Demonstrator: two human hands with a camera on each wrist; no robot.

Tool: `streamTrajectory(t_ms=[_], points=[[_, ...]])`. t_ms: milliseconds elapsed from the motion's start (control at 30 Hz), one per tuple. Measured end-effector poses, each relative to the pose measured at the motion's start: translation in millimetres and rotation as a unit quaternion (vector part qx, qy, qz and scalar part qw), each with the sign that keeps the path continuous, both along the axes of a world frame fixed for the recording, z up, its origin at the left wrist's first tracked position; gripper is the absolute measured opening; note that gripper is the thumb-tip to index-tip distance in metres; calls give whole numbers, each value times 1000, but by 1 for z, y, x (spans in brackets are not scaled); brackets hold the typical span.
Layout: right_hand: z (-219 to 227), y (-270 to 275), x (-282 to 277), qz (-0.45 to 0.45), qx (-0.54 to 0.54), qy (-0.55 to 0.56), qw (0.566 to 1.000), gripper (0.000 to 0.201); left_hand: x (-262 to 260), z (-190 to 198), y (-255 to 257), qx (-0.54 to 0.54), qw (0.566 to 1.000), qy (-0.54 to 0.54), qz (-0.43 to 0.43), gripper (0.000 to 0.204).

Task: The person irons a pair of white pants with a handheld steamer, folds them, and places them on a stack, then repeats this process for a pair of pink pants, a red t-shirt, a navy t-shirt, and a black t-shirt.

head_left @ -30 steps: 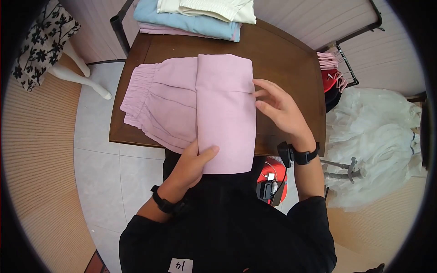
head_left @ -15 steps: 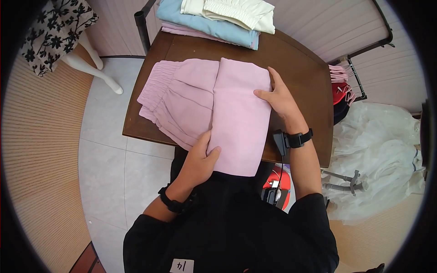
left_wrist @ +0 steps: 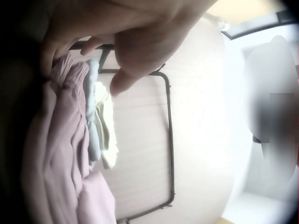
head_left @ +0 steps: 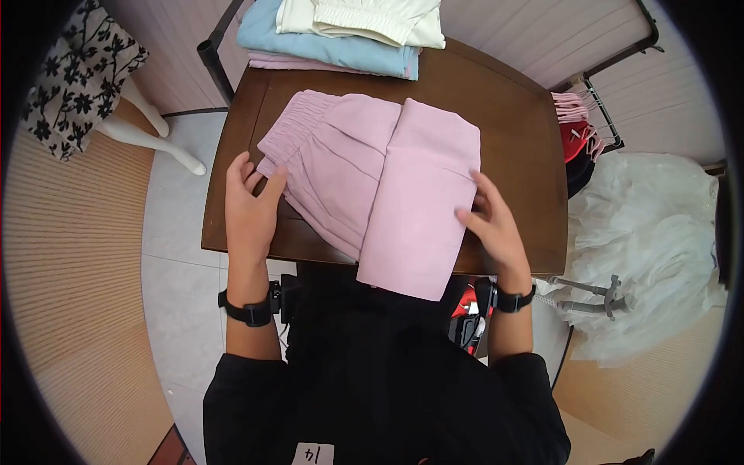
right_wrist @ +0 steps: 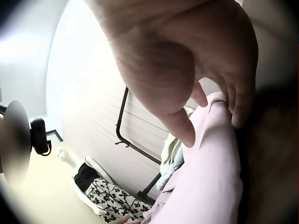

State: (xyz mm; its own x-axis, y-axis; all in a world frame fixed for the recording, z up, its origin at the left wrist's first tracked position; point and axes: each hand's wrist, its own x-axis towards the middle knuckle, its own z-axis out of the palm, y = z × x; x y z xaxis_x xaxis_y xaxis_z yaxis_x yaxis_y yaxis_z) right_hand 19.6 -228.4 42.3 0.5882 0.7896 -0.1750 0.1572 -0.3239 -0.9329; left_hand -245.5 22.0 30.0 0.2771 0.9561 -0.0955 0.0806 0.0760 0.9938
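Pink trousers with a gathered elastic waistband lie on the brown table. Their leg part is folded over into a smooth panel at the right, whose near end hangs past the table's front edge. At the waistband's near left corner is my left hand, thumb spread from the fingers; the left wrist view shows its fingertips right at the gathered waistband. My right hand is beside the panel's right edge, thumb overlapping the cloth and fingertips along the fold. In the right wrist view its thumb stands apart from the fingers.
A stack of folded blue clothes with cream trousers on top lies at the table's back. Pink hangers and a white gown are right of the table. A mannequin in a floral skirt stands left.
My left hand has let go of the panel's near left edge and moved left to the waistband. My right hand has slid nearer along the panel's edge. The trousers have shifted right and turned slightly.
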Motion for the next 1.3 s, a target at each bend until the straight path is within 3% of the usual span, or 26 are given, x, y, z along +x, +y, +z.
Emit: streamTrajectory(t_ms=[167, 233, 267, 367, 433, 467, 500, 567, 700, 767, 800, 867, 900, 933, 967, 1000, 1067, 1133, 1200, 1300], points=[[-13, -23, -20, -38, 68, 51, 996, 67, 30, 7, 12, -118, 991, -63, 0, 57], [-15, -28, -22, -56, 98, 92, 989, 66, 38, 10, 15, -137, 973, -170, -70, 45], [-16, -29, -21, -65, 128, 127, 981, 65, 44, 16, 11, -133, 974, -163, -82, 45], [-21, -34, -17, -77, 169, 163, 969, 63, 56, 54, -34, 58, 996, -53, -50, 39], [-20, -36, -16, -86, 177, 178, 964, 62, 61, 50, -65, 294, 940, 7, -171, 44], [-20, -36, -15, -82, 181, 188, 962, 62, 63, 55, -89, 263, 925, 72, -265, 51], [-22, -37, -14, -88, 185, 192, 960, 62, 67, 53, -100, 448, 785, 177, -389, 57], [-25, -38, -13, -79, 203, 208, 954, 62, 73, 33, -125, 430, 697, 206, -535, 61], [-27, -41, -11, -83, 211, 220, 949, 63, 75, 40, -126, 447, 692, 210, -526, 59], [-27, -41, -10, -80, 206, 228, 948, 64, 67, 46, -107, 324, 737, 130, -579, 58], [-27, -41, -9, -80, 208, 228, 948, 64, 64, 44, -97, 326, 736, 132, -579, 58], [-28, -41, -10, -59, 200, 198, 958, 67, 65, 34, -77, 333, 834, 148, -415, 59], [-26, -41, -11, -55, 203, 196, 958, 67, 71, 32, -73, 337, 834, 148, -412, 59], [-24, -43, -14, -53, 194, 212, 956, 69, 78, 30, -71, 169, 913, 106, -355, 59], [-22, -44, -17, -50, 186, 226, 955, 71, 83, 28, -69, -4, 957, 57, -284, 59], [-20, -46, -18, -43, 190, 222, 955, 71, 87, 25, -66, 3, 959, 54, -279, 59], [-15, -51, -24, -30, 153, 235, 959, 74, 90, 19, -60, -168, 946, -63, -268, 60], [-9, -53, -25, -7, 164, 244, 956, 77, 92, 20, -60, -188, 938, -59, -286, 55], [-9, -57, -22, 20, 136, 237, 962, 78, 97, 21, -64, -390, 856, -95, -326, 50], [-6, -58, -16, 14, 175, 250, 952, 77, 94, 12, -74, -424, 821, -92, -371, 46]])
